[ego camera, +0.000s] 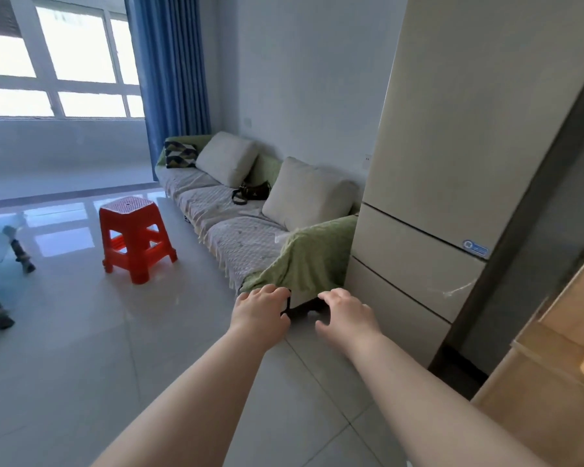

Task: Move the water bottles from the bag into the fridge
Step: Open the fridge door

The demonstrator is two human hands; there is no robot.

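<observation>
A tall cream fridge [452, 163] stands at the right with its doors closed and two drawer fronts below. Both my arms reach forward over the tiled floor. My left hand [262, 310] and my right hand [346, 315] hover side by side in front of the sofa's near end, fingers loosely spread, holding nothing. A small black handbag [252, 192] lies on the sofa seat. No water bottle is in view.
A sofa [236, 230] with grey cover, green throw and cushions runs along the wall left of the fridge. A red plastic stool [134, 235] stands on the floor. A glass table edge [0, 264] shows at left, a wooden cabinet [553, 382] at right.
</observation>
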